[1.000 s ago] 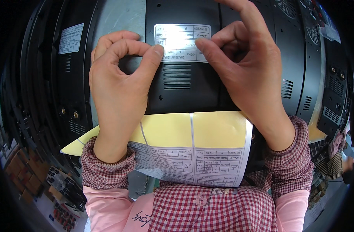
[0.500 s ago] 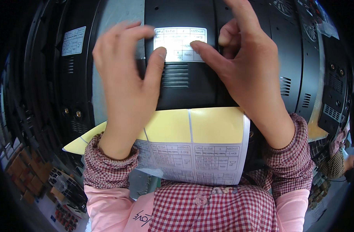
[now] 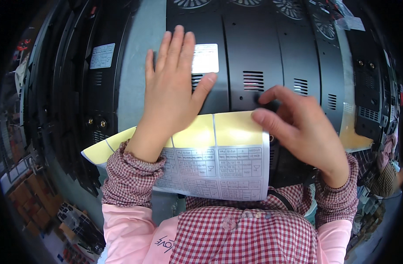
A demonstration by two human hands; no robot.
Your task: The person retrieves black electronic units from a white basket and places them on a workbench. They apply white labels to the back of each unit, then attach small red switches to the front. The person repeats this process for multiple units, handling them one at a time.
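Observation:
My left hand lies flat with its fingers stretched over a black metal panel. It covers the left part of a white printed label stuck there, just above the vent slots. Below, a sheet of labels drapes over the near end of the panels. Its upper strip is bare yellow backing, and rows of printed labels fill the lower part. My right hand hovers at the sheet's upper right corner, thumb and forefinger apart. The thumb overlaps the corner; whether it touches cannot be made out.
More black panels with vent slots and round fan grilles stand in a row to the right. On the left another black panel carries a similar label. Brown cartons are on the floor at lower left. A person in stripes is at far right.
My left hand has flattened over the label on the panel. My right hand has left the label and come down and right to the sheet's corner. The view has shifted a little.

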